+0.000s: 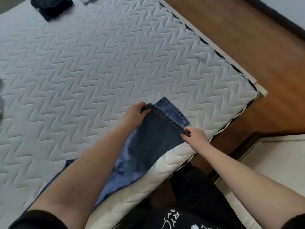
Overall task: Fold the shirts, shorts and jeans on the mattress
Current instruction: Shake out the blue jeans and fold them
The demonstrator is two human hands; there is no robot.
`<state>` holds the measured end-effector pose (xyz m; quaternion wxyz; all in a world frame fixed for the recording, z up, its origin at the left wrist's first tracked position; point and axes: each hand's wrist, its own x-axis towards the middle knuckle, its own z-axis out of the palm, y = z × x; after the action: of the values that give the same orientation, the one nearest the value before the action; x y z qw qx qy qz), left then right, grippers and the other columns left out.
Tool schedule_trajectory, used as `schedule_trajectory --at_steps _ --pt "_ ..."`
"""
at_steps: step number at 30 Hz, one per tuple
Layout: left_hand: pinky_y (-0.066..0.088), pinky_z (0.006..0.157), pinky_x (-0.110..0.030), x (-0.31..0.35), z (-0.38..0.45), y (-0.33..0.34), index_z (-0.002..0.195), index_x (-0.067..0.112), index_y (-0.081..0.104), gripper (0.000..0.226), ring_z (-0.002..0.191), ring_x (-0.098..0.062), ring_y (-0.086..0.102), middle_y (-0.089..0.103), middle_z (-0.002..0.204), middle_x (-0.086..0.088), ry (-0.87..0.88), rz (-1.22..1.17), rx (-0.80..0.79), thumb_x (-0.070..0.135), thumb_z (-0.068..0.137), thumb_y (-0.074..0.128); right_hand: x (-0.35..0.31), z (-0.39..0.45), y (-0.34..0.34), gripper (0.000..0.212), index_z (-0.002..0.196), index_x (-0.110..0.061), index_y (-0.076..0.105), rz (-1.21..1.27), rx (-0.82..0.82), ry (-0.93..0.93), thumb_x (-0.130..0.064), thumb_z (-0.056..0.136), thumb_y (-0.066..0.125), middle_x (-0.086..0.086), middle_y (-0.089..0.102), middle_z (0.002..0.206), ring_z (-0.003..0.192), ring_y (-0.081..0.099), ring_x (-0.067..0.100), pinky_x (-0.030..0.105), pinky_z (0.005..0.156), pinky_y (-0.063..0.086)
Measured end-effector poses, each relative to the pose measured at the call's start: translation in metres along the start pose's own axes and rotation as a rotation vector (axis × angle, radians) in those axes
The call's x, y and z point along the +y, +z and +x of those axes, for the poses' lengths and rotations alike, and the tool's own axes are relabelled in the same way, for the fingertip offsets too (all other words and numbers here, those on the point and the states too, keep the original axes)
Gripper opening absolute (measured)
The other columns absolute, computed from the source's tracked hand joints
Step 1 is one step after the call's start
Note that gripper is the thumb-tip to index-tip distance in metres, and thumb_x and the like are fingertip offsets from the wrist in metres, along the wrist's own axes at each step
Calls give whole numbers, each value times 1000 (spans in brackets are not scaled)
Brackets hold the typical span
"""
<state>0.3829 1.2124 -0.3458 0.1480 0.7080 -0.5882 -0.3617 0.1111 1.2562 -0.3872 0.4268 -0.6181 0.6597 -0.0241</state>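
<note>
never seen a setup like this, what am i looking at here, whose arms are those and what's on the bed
There is no machine here. A person wears a camera on the head, and it looks forward and down, so the arms coming in from the bottom are their own. This is the only picture.

The quilted white surface is a mattress. Blue jeans lie along its near edge. The left hand and right hand each grip a corner of the upper leg's hem, holding it stretched between them. The other leg's hem shows just beyond it.

At the far corner sits a dark folded garment. Beyond the mattress is a wooden floor.
</note>
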Motion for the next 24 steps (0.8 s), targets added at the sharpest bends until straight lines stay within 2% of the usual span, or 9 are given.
schedule_trajectory --at_steps 6,9,14,17,19,24 --pt "43 75 -37 10 115 63 97 8 67 16 93 -32 61 69 97 -16 -49 131 -87 24 92 64 51 91 -13 11 89 -23 67 42 -33 98 -34 89 67 -6 59 68 73 58 20 28 58 31" --pt "42 76 -35 4 157 93 100 13 68 16 98 -32 61 69 104 -14 -104 201 -138 26 92 63 71 121 -6 13 88 -22 67 51 -70 134 -35 89 68 -5 59 76 74 52 17 29 59 29" --pt "40 76 -34 -15 196 134 101 10 67 18 98 -33 60 67 104 -16 -177 275 -172 25 94 61 89 158 13 14 80 -20 66 53 -125 185 -31 87 71 1 61 82 81 60 24 26 64 34" --pt "42 84 -38 -28 210 151 101 5 66 22 101 -36 57 61 109 -19 -181 321 -152 24 95 59 91 175 23 19 92 -12 72 58 -110 225 -29 83 75 10 65 100 90 63 27 27 73 44" --pt "41 86 -38 -34 217 160 103 3 65 25 102 -37 56 58 111 -20 -201 330 -158 26 96 59 92 182 28 22 96 -12 69 46 -107 249 -29 83 75 11 60 108 94 61 28 28 81 45" --pt "43 84 -41 -42 228 173 109 8 59 25 103 -37 57 58 113 -18 -231 366 -228 29 94 61 94 190 35 24 104 -13 60 -76 -142 236 -29 88 69 11 57 115 105 56 29 33 89 44"
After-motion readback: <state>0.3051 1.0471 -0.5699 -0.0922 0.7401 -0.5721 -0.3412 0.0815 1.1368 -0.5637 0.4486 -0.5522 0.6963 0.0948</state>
